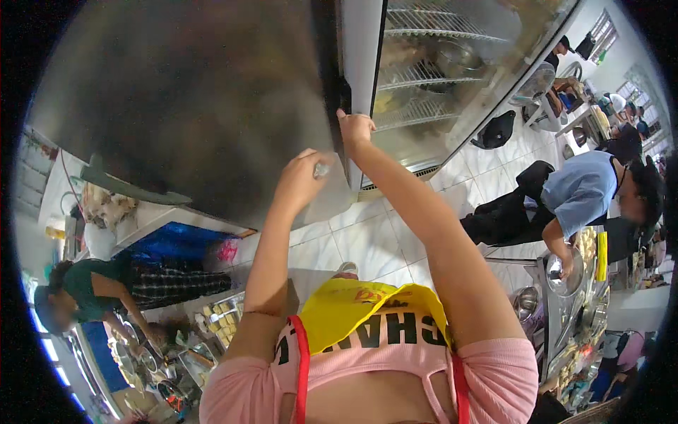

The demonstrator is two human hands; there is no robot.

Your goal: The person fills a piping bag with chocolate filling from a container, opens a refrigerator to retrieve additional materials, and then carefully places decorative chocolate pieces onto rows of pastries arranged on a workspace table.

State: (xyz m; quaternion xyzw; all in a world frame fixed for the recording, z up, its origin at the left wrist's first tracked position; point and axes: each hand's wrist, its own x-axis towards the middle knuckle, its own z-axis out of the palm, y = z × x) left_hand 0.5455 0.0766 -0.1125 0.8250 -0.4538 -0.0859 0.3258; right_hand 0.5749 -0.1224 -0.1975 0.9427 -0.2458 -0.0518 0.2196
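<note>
A tall, fogged glass refrigerator door fills the upper left, beside a second glass door with wire shelves behind it. My right hand is at the dark edge between them, its fingers curled on the door frame and its thumb raised. Lower and to the left, my left hand is closed around a small, pale, shiny thing, partly hidden by the fingers, in front of the fogged glass. What the thing is cannot be told. A yellow apron with red straps covers my front.
A person in a light blue shirt works at a table with steel bowls on the right. At lower left, another person in dark green works near trays of pale pieces. A black bag lies on the tiled floor.
</note>
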